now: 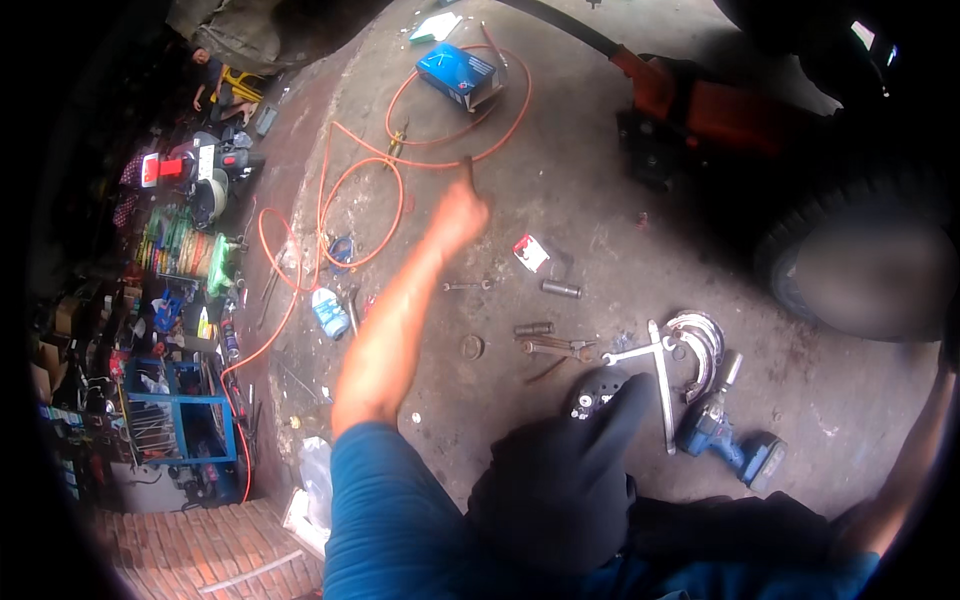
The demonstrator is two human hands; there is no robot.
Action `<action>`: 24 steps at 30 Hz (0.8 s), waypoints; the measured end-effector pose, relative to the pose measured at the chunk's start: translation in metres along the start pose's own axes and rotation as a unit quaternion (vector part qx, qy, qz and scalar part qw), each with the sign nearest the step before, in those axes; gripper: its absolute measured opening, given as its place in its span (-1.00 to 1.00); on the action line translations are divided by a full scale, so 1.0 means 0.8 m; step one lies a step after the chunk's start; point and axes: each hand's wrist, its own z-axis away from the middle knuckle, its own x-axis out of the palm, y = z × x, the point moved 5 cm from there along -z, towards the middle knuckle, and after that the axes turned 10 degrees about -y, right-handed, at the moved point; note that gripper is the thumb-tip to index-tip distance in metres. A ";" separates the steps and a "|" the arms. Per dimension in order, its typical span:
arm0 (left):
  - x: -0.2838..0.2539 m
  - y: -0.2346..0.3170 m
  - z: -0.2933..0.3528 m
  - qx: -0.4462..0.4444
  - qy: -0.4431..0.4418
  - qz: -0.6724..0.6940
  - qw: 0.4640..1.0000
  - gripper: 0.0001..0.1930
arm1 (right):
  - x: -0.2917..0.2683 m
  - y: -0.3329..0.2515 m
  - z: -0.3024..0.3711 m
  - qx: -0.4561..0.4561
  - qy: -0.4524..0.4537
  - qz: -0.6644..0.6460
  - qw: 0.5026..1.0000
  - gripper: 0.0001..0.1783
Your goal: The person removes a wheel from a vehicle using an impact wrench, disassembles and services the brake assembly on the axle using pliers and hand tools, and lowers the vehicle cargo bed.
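Observation:
My left hand [462, 215] reaches out over the concrete floor, its arm stretched forward. The fingers look closed, and a short dark piece sticks up from them; blur hides what it is. Just beyond lies a loop of orange air hose [505, 150]. Nearest on the right is a small red-and-white packet [530, 253], with a dark metal socket [560, 289] below it. An open-end wrench [470, 286] lies below my hand. At the far right my right forearm [915, 440] runs up beside the wheel [865, 275]; its hand is outside the visible picture.
A blue cordless impact wrench [712, 430], a cross-shaped wrench [660, 385] and curved brake shoes [700, 345] lie near my shoe. A blue box [455, 72] stands ahead; a red floor jack [720, 110] is far right. A blue metal rack [185, 412] stands left; another person [215, 85] sits far left.

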 end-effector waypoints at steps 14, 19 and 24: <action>-0.055 0.037 -0.072 0.103 0.190 0.006 0.976 -0.47 | -0.002 0.002 0.003 0.015 0.003 0.018 1.000 -0.52; -0.081 0.157 0.065 0.375 0.284 -0.071 0.879 -0.73 | -0.022 -0.003 0.002 0.024 0.010 0.019 0.999 -0.52; -0.113 0.310 0.170 0.582 0.203 -0.156 0.772 -0.67 | -0.056 -0.022 -0.013 0.032 -0.006 0.025 0.999 -0.52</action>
